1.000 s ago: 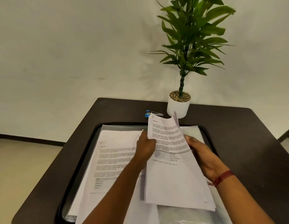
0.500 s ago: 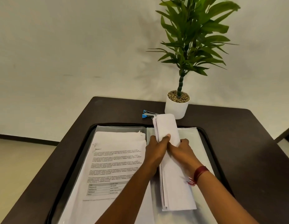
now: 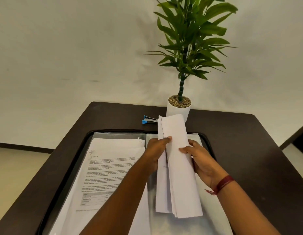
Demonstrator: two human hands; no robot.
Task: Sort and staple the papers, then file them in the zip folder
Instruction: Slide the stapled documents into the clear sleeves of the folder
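The left hand (image 3: 154,151) and the right hand (image 3: 200,161) grip the curved bundle of papers (image 3: 179,180) from 2 sides, probably to align its edges before stapling.

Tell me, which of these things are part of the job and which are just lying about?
Job: bundle gripped by left hand and right hand; stack; stapler; folder.
Lying about: plant.

The dark table (image 3: 249,150) bears an open zip folder (image 3: 74,167), a blue stapler (image 3: 148,119) and a white plant pot (image 3: 178,111).
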